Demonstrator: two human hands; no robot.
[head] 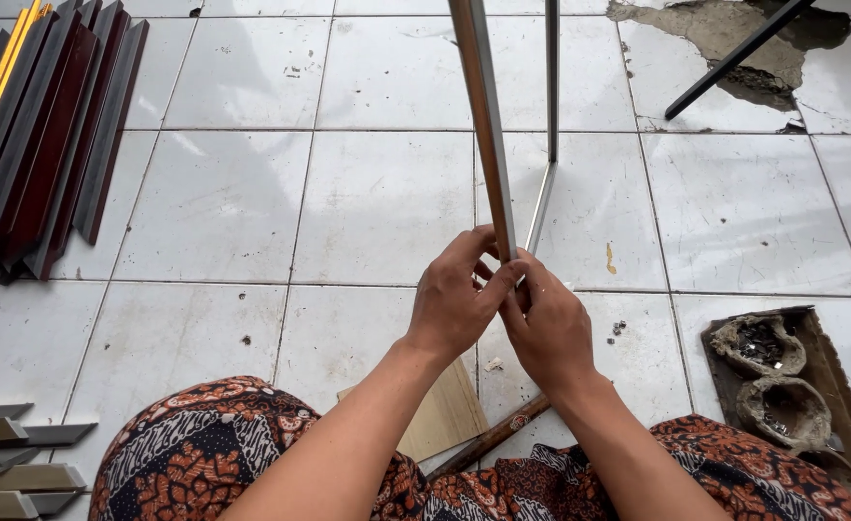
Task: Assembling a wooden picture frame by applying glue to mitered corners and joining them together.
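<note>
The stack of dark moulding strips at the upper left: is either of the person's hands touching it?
No: both the left hand and right hand grip silver frame strips mid-floor, far from the stack of dark moulding strips.

I sit on a floor of large white tiles with grey grout, scuffed and bright in daylight. At the far right a broken patch shows bare cement. Dark mitred strips lie stacked at my far left, and a shallow tray sits at my right.
</note>
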